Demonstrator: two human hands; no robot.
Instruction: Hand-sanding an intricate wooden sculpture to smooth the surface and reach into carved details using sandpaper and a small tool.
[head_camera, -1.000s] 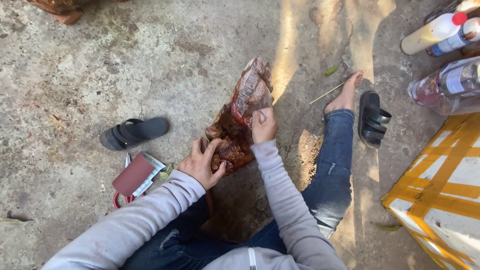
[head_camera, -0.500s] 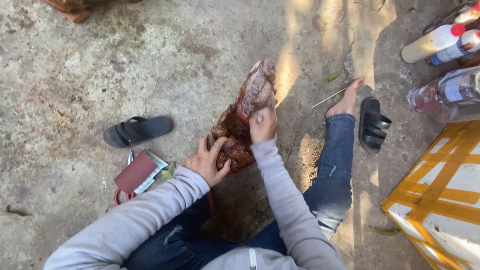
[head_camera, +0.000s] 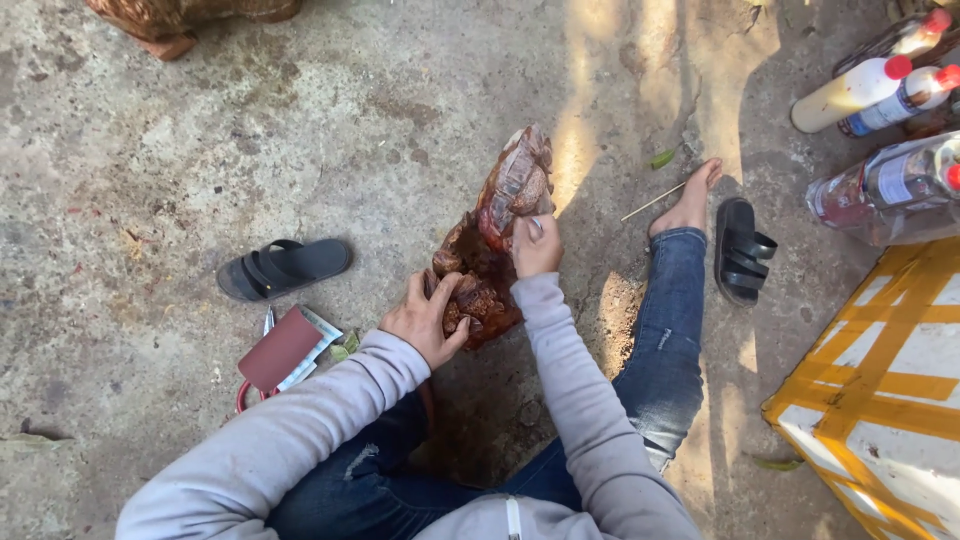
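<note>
Two sandals (head_camera: 285, 268), four bottles (head_camera: 850, 92), one wood piece (head_camera: 495, 240).

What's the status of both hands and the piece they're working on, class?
Left hand grips the reddish-brown carved wood piece low down. Right hand presses a small tool, kind unclear, to its middle. Sandpaper sheet beside the left sleeve.

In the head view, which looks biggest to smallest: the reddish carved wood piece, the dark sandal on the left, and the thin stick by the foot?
1. Reddish carved wood piece, held by both hands.
2. Dark sandal.
3. Thin stick.
</note>
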